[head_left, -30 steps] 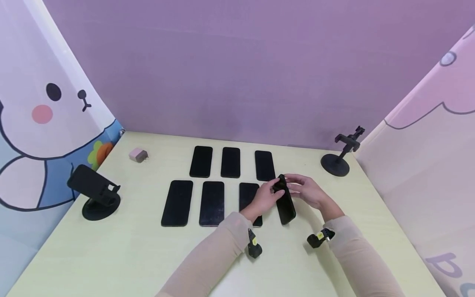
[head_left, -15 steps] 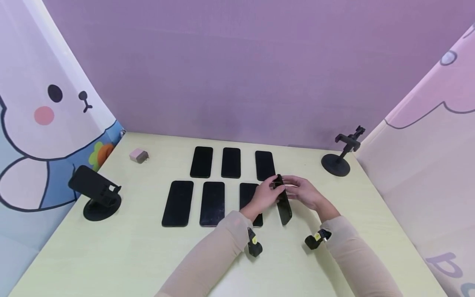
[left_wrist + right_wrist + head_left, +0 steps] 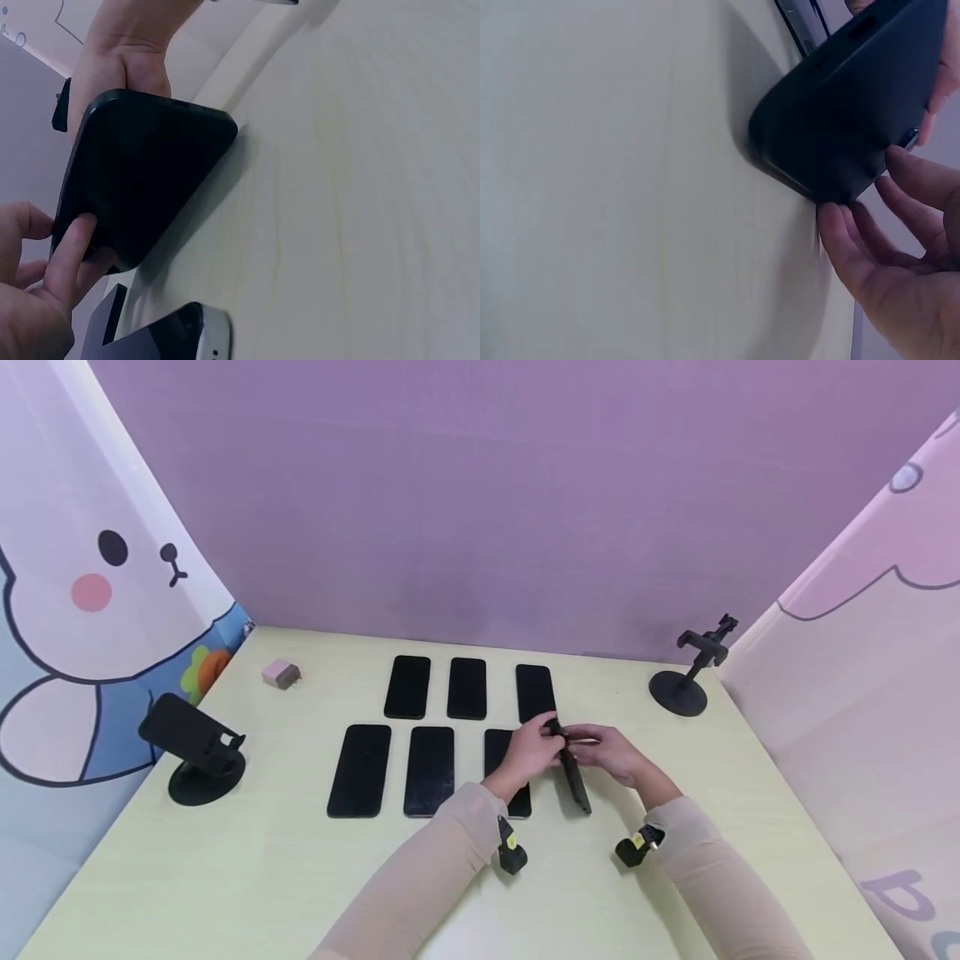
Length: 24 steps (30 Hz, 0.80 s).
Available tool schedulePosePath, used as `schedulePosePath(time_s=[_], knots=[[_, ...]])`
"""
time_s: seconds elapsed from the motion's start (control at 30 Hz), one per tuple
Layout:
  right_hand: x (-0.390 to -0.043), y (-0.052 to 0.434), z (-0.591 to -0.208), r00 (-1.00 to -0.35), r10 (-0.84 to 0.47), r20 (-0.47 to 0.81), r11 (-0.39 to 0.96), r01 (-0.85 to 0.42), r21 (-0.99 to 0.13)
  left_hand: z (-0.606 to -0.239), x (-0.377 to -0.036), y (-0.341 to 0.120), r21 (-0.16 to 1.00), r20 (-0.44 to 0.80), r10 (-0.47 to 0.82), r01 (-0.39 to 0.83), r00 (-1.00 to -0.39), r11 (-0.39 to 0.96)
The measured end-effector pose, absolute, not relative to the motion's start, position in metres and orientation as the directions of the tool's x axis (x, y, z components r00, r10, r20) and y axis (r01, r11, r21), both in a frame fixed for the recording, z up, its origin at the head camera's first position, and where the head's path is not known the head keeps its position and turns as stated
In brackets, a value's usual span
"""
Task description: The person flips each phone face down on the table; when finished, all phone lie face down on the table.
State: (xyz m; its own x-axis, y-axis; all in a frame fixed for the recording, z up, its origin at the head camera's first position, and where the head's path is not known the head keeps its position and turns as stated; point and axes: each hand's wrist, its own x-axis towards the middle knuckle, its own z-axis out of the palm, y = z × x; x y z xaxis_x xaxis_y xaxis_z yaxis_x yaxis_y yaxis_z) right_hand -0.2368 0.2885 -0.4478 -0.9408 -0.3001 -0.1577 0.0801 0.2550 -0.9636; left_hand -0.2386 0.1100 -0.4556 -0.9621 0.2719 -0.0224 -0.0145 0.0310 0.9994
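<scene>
Phone now tipped on edge, pinched by both hands' fingers, pale green table, purple wall behind

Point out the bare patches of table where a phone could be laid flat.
Bare table lies along the near edge, in front of the six flat phones. More lies between the tilted phone, held by the left hand and right hand, and the clamp stand. The middle is crowded.

I see a pale yellow table, purple back wall, cartoon rabbit curtain left, pink curtain right.
</scene>
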Motion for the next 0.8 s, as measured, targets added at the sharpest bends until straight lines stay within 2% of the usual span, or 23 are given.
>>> schedulePosePath(time_s=[0.27, 0.57, 0.8], knots=[[-0.2357, 0.2944, -0.4486, -0.965, -0.203, -0.163, 0.447, 0.057, -0.892, -0.4597, -0.2418, 0.1088, 0.975, 0.022, 0.277, 0.082, -0.961, 0.207], [-0.2370, 0.2973, -0.4494, -0.978, -0.125, -0.167, 0.567, 0.068, -0.821, -0.4604, -0.2420, 0.1127, 0.905, -0.002, 0.271, 0.114, -0.962, 0.409], [-0.2324, 0.2979, -0.4457, -0.982, -0.094, -0.162, 0.619, 0.069, -0.782, -0.4656, -0.2451, 0.1176, 0.881, -0.001, 0.286, 0.135, -0.958, 0.453]])
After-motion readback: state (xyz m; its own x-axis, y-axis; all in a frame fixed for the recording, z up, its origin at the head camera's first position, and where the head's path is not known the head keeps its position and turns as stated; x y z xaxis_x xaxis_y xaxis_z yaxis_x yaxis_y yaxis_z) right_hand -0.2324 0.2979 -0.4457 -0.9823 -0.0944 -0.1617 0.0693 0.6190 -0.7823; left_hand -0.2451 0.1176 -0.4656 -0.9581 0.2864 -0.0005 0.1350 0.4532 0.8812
